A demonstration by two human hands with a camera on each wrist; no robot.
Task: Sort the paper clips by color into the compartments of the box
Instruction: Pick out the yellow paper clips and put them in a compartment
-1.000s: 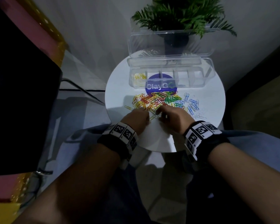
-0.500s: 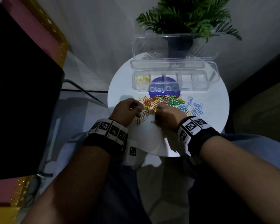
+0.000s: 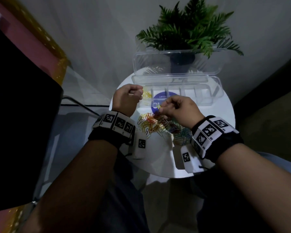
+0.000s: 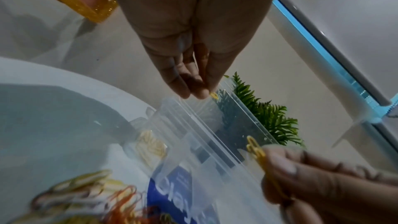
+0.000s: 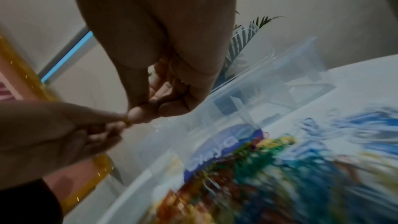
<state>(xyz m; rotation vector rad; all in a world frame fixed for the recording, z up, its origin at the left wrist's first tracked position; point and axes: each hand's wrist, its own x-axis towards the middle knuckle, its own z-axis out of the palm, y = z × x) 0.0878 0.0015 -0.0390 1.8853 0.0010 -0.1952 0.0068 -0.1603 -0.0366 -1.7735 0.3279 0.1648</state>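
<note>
A clear box [image 3: 200, 91] with its lid [image 3: 176, 63] raised stands at the back of the white round table [image 3: 222, 121]. Its leftmost compartment holds yellow clips [image 3: 147, 95], also seen in the left wrist view [image 4: 150, 147]. A mixed pile of coloured clips [image 3: 151, 123] lies in front of the box. My left hand [image 3: 139, 94] hovers at the box's left end and pinches a yellow clip [image 4: 213, 95]. My right hand [image 3: 160, 109] is raised over the pile and pinches another yellow clip [image 4: 255, 149].
A potted fern [image 3: 188, 36] stands behind the box against the wall. A round blue label [image 3: 165, 96] shows through the box's floor. A large dark object [image 3: 15, 115] fills the left side. Blue clips lie at the pile's right [image 5: 366, 125].
Both hands have risen from the pile. The left hand travelled up and left to the box's left compartment, and the right hand lifted a yellow clip above the pile.
</note>
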